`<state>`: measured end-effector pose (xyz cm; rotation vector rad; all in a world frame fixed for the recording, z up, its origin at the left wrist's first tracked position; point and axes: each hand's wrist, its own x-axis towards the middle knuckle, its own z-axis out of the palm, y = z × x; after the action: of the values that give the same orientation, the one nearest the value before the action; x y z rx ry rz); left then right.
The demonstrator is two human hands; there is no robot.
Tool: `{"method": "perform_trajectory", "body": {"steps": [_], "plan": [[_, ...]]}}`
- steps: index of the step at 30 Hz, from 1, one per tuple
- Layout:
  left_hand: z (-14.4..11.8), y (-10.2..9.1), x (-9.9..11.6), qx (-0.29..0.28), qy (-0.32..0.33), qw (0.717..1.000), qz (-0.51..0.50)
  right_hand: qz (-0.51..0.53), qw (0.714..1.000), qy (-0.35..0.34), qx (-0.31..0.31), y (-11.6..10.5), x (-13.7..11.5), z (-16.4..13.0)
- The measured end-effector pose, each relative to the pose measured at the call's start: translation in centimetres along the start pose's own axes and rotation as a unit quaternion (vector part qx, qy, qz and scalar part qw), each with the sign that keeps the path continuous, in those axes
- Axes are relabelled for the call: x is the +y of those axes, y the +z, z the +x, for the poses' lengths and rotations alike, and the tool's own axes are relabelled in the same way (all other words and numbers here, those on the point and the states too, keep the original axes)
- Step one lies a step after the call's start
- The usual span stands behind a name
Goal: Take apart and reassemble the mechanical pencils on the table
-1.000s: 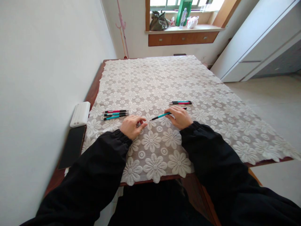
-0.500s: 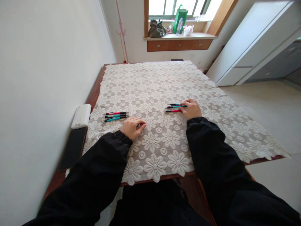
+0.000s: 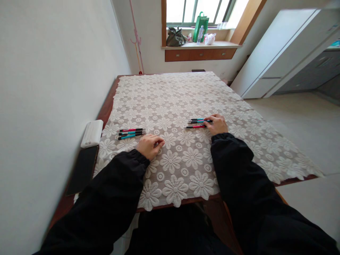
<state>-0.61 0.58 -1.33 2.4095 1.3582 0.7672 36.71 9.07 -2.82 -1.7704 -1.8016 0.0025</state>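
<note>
Daylight from the window (image 3: 209,10) at the upper middle of the frame fell on a reddish-brown wooden tabletop (image 3: 107,102), mostly hidden by a pale lace cloth (image 3: 192,159) of raised, scalloped flowers and small rings over greyish mesh. Right of the frame's centre, the right hand (image 3: 217,124) lay over the right ends of slim teal-and-black pens (image 3: 196,122), whose barrels ran leftward from the fingertips, long axes almost level across the frame. Just below them, a red-and-black pen (image 3: 195,126) stretched nearly parallel, its right end by the thumb. Whether the fingers pinched one barrel or merely rested there could not be told. This cluster was much nearer to that hand than to the left hand (image 3: 149,146), which sat curled on the lace, thumb and forefinger drawn together, nothing visible between them. Left of it, three smooth pens (image 3: 130,136) lay side by side, narrow tips toward its knuckles. Farther left were a rounded white box (image 3: 91,134) and a flat, dark slab (image 3: 82,170).
</note>
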Motion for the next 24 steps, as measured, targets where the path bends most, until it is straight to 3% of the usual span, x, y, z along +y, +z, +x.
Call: {"method": "perform_trajectory", "body": {"steps": [12, 17, 24], "plan": [[-0.1, 0.0, 0.0, 0.003, -0.003, 1.0, -0.012, -0.035, 0.997, 0.069, -0.012, -1.6, 0.5, 0.4], [0.0, -0.1, 0.1, 0.004, -0.002, 1.0, -0.009, -0.052, 0.997, 0.048, -0.042, -1.5, 0.6, 0.3], [-0.1, 0.0, 0.0, -0.004, -0.01, 1.0, -0.011, -0.064, 0.997, 0.044, -0.017, -1.3, 0.7, 0.2]]}}
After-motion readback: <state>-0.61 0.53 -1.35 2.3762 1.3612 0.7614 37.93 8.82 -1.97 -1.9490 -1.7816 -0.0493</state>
